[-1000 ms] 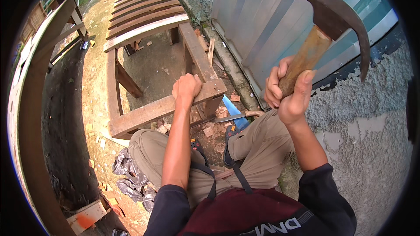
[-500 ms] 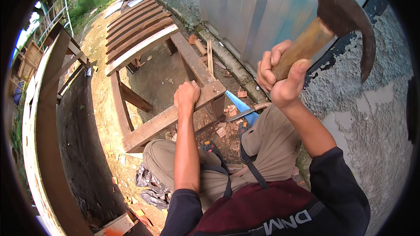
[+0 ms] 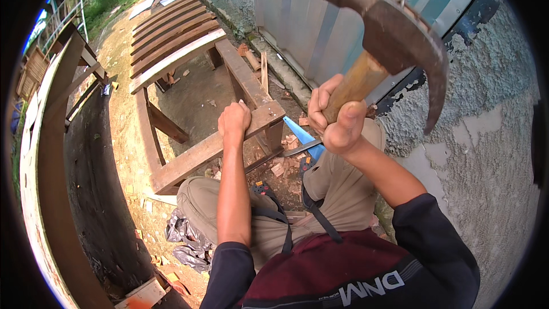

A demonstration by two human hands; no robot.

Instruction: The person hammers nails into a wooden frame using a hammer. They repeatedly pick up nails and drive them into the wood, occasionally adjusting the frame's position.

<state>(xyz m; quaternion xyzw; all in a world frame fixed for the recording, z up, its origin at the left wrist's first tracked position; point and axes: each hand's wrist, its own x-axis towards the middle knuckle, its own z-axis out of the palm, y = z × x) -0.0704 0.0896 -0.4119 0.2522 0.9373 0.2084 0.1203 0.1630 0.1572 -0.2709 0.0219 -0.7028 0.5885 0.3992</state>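
My right hand is wrapped round the wooden handle of a claw hammer. The hammer is raised in the air, its striking face to the left and its claw to the right. My left hand is closed over the near rail of a low brown wooden bench frame, left of the corner. At that corner, small nail heads show in the wood. Brown slats span the frame's far part, with a paler board along their near edge. The near part is open down to the ground.
Right of the corner, a blue handsaw and a long metal blade lie among wood chips. A rough wall and a metal door border the right. At left stands long wooden furniture; a black plastic bag lies by my knee.
The hammer has swung left and slightly down with my right hand, so its whole head now shows. My left hand keeps its hold on the rail. The view has shifted slightly.
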